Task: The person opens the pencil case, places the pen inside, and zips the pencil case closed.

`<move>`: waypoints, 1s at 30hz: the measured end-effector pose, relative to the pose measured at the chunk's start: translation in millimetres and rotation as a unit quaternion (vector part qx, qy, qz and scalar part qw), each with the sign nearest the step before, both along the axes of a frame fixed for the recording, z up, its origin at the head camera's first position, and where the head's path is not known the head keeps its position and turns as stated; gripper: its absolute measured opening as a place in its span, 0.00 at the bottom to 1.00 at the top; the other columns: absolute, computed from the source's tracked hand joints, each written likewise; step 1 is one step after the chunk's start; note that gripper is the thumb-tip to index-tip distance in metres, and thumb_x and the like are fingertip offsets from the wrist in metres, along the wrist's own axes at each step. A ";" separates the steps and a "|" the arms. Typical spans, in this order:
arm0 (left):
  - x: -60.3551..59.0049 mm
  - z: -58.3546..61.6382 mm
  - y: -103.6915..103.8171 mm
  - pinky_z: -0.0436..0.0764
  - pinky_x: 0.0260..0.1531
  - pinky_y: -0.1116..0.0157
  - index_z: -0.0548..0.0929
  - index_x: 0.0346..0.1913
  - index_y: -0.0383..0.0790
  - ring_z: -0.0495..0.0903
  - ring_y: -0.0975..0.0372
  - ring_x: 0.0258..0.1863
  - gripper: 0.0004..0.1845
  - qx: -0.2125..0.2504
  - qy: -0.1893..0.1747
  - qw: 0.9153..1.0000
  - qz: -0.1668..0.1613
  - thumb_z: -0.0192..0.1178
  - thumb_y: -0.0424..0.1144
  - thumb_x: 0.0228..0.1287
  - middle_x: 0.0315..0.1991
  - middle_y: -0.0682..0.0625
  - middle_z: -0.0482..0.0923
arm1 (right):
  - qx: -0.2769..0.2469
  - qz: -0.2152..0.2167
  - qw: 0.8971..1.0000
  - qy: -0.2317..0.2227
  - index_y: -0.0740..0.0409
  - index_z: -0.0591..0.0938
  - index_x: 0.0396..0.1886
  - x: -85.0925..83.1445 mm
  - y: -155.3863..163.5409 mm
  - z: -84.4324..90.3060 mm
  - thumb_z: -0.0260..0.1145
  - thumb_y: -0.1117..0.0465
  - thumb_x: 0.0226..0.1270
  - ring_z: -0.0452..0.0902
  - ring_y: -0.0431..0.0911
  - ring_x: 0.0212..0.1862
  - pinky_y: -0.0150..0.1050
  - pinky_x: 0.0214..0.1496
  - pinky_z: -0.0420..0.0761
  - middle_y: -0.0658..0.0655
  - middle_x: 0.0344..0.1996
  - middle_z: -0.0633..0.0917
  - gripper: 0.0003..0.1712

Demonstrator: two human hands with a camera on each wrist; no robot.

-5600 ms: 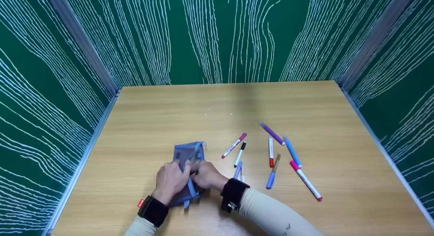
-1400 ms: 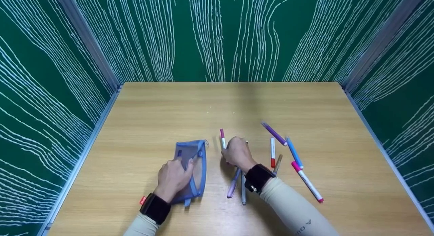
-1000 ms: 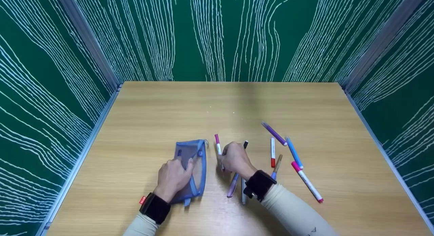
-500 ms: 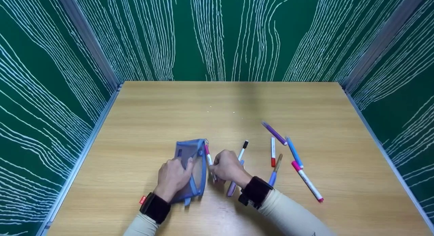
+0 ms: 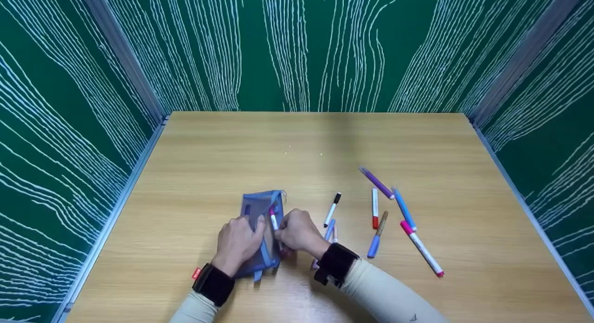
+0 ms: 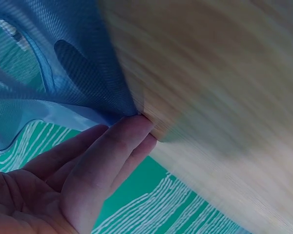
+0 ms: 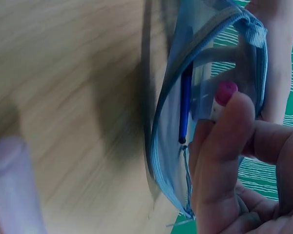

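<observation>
Near the desk's [image 5: 195,146] front edge, the left hand [image 5: 236,244] pinches the blue mesh pouch [image 5: 260,209] open while the right hand [image 5: 297,230] grips a pink-capped marker [image 5: 274,218] at its mouth; one blue pen [image 7: 185,105] seems inside, about eight markers [image 5: 385,211] still lying loose.

We see a pouch [image 5: 260,230] of fine blue mesh cloth, half see-through, edged with a woven zip band that looks matt in the right wrist view. The pink-capped marker [image 5: 274,218] at its mouth is smooth plastic with a white barrel. The markers [image 5: 403,211] at the centre right of the frame look like the same smooth plastic. The table [image 5: 232,151] has a pale wood-grain surface with a soft sheen. At lower centre, the wrist bands [image 5: 213,283] are matt black fabric, the sleeves [image 5: 380,295] cream knit.
</observation>
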State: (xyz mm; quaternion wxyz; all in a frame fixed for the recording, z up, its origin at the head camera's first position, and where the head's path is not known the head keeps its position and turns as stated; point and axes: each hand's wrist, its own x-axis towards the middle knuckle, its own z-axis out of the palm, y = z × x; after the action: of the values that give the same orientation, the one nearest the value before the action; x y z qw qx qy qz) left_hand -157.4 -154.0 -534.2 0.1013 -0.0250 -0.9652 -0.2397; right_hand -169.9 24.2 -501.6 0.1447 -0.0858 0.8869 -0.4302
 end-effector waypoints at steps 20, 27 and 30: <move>-0.9 1.8 -1.4 0.78 0.23 0.51 0.74 0.18 0.42 0.80 0.50 0.21 0.27 0.011 -0.017 1.000 0.001 0.52 0.54 0.74 0.22 0.41 0.80 | -0.003 -0.008 0.998 -0.055 0.59 0.83 0.20 -3.9 -30.0 -16.2 0.67 0.68 0.66 0.85 0.47 0.17 0.35 0.20 0.81 0.55 0.15 0.83 0.13; -0.7 0.9 -2.7 0.78 0.22 0.51 0.74 0.18 0.42 0.81 0.49 0.20 0.26 0.011 -0.011 1.000 -0.001 0.52 0.53 0.73 0.21 0.41 0.80 | 0.029 0.010 0.999 -0.018 0.55 0.80 0.16 -6.4 -34.8 -19.8 0.67 0.67 0.66 0.78 0.40 0.22 0.32 0.25 0.77 0.47 0.15 0.77 0.17; -0.9 1.2 -2.4 0.78 0.22 0.51 0.75 0.18 0.42 0.82 0.48 0.21 0.26 0.009 -0.010 1.000 -0.001 0.52 0.54 0.73 0.23 0.40 0.82 | 0.038 0.016 0.999 0.005 0.55 0.81 0.15 -7.3 -35.8 -20.2 0.67 0.67 0.65 0.78 0.41 0.26 0.32 0.27 0.77 0.47 0.17 0.76 0.17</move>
State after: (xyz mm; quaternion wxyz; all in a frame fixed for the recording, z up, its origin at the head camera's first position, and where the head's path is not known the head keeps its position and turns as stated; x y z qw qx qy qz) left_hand -158.4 -156.4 -533.0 0.0919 -0.0222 -0.9639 -0.2491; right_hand -177.3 -11.6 -521.9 0.1502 -0.0971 0.9020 -0.3929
